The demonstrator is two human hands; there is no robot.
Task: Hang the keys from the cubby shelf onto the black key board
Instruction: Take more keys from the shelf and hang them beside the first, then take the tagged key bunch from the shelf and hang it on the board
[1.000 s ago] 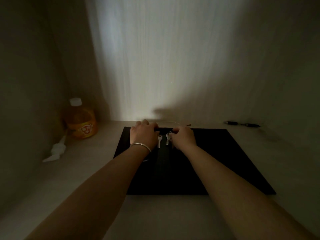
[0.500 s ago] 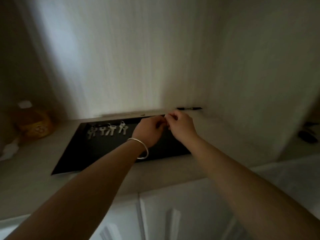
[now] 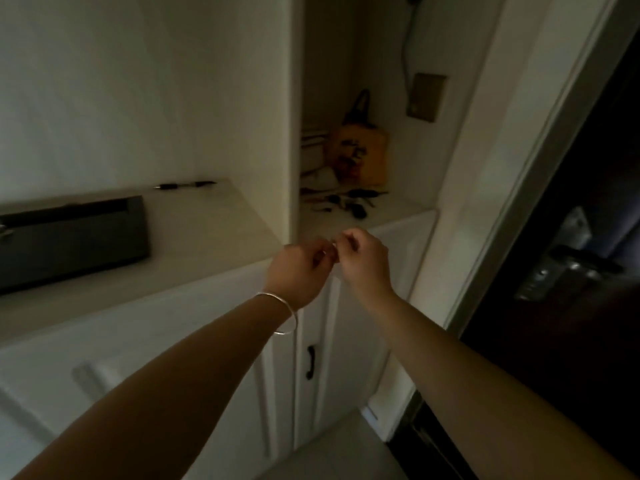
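Observation:
The black key board lies on the left cubby's shelf, with one hung key just showing at the frame's left edge. A dark pile of keys rests on the right cubby's shelf. My left hand, with a silver bangle on its wrist, and my right hand meet in front of the shelf edge below the divider. Their fingertips pinch a small shiny metal piece, too small to identify.
A black pen lies behind the board. An orange bag stands at the back of the right cubby. A white divider panel separates the cubbies. Below are white cabinet doors with a black handle. A dark door with a lever stands at right.
Both hands have left the key board and moved right together, past the divider, to the front of the right cubby. My view swung right, so the board now sits far left.

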